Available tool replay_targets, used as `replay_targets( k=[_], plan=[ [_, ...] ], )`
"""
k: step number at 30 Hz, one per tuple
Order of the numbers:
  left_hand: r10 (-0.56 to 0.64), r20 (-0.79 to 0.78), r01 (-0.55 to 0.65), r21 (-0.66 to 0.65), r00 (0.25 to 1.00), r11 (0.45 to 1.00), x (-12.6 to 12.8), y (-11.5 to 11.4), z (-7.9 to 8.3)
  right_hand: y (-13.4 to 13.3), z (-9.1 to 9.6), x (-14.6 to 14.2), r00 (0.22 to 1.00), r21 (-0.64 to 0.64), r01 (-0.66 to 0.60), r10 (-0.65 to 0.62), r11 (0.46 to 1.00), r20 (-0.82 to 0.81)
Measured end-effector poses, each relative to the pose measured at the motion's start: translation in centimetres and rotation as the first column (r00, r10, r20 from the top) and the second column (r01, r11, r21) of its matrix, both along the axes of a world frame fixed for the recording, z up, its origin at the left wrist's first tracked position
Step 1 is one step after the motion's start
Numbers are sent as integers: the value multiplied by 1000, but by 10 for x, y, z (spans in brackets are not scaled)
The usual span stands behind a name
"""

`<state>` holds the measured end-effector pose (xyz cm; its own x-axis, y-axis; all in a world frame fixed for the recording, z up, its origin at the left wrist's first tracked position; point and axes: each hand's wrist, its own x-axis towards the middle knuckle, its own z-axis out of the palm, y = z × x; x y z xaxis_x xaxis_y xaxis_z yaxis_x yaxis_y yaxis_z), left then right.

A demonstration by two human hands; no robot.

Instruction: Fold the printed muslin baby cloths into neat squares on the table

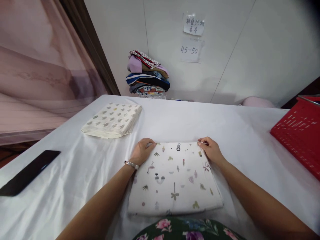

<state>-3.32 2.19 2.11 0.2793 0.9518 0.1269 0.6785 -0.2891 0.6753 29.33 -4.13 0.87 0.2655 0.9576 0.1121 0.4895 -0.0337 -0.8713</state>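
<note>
A folded white cloth with small printed plants and animals (175, 180) lies flat on the white table in front of me. My left hand (142, 150) pinches its far left corner, fingers closed on the fabric. My right hand (211, 149) pinches the far right corner the same way. A metal bracelet sits on my left wrist. Both forearms reach in from the near edge on either side of the cloth.
A second folded cloth with grey-green motifs (112, 120) lies at the far left. A black phone (27, 171) rests near the left edge. A red plastic basket (300, 133) stands at the right. A stack of folded clothes (147, 75) sits by the wall under two paper notes.
</note>
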Motion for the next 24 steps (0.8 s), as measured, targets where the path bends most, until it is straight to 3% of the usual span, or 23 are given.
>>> replay_targets(
  k=[4, 7, 11, 13, 16, 24],
  plan=[
    [4, 14, -4, -1, 1000, 1000, 0, 0, -1, 3, -2, 4, 998, -27, -16, 18, 999, 66],
    [-18, -30, 19, 45, 999, 999, 0, 0, 3, 3, 4, 1, 961, -20, -46, 50, 999, 271],
    [-64, -230, 123, 254, 971, 959, 7, -10, 16, -8, 24, -29, 764, 44, -300, 212, 953, 610],
    [-95, -329, 206, 320, 939, 925, 15, -20, 22, -15, 29, -49, 643, -44, -443, 352, 896, 681],
    [-177, -423, 326, 314, 889, 892, 27, -33, 21, -19, 23, -69, 526, -157, -525, 464, 837, 713],
    [-207, -399, 324, 252, 893, 912, 29, -36, 4, -13, 1, -65, 497, -137, -520, 430, 843, 754]
  ],
)
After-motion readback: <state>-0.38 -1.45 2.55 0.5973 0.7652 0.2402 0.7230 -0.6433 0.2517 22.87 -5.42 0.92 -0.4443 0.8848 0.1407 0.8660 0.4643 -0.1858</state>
